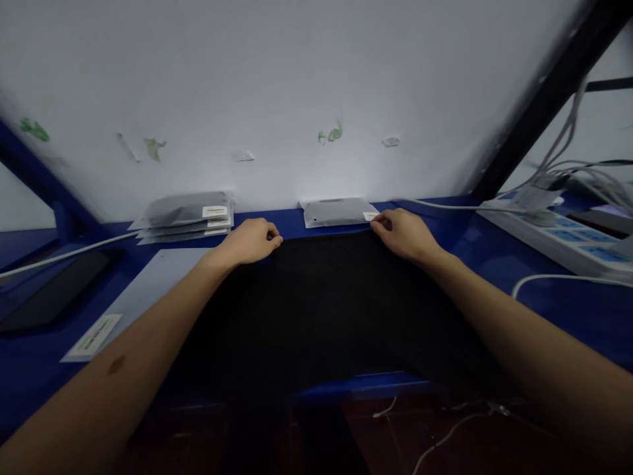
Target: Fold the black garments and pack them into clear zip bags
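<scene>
A black cloth (331, 303), perhaps a garment, lies spread on the blue table, its straight upper edge facing the wall and its lower part reaching the near table edge. My left hand (252, 241) pinches the upper left corner between thumb and fingers. At the upper right corner, my right hand (401, 231) is closed in a similar pinch. Just beyond that hand lies a grey plastic bag (336, 212) with a white label. A flat grey bag (148, 284), also labelled, is partly covered by my left forearm.
Several packed grey bags (188, 214) are stacked against the wall at the left. A dark phone-like slab (57, 290) lies at far left. White cables (445, 206) cross the blue table (459, 231) toward a white tray-like box (558, 241) at right.
</scene>
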Motion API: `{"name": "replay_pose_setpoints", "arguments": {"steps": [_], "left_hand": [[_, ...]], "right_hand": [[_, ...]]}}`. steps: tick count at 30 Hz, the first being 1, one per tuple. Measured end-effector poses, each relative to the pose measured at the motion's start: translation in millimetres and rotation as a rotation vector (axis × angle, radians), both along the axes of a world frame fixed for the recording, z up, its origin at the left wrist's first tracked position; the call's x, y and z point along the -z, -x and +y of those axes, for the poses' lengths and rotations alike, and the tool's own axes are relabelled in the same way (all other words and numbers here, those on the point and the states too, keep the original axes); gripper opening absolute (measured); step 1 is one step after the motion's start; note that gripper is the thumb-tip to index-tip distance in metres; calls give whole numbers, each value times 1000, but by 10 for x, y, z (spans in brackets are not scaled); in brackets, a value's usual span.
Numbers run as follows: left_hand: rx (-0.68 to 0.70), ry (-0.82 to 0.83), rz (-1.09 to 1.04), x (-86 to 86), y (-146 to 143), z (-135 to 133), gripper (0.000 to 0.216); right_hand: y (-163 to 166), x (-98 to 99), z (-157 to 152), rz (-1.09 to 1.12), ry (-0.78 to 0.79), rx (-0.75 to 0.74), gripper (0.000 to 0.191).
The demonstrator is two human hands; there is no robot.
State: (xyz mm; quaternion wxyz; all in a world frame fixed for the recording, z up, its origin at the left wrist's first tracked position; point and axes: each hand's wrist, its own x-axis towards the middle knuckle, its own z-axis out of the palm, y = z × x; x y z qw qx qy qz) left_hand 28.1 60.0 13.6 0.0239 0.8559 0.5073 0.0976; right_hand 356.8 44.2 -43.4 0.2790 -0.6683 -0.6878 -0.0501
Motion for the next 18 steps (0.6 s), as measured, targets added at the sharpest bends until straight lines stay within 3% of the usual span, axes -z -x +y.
{"name": "replay_pose_setpoints", "arguments": {"steps": [5,10,18], "left_hand": [[52,-73,-29,45,74,1,21],[35,-35,-115,41,94,-49,11],[-54,-110,-163,112,122,1,10]], "right_hand": [[-19,-7,13,-61,58,-63,29],[8,-69,-34,27,82,-127,16],[33,-93,-98,99,25,20,15]]}}
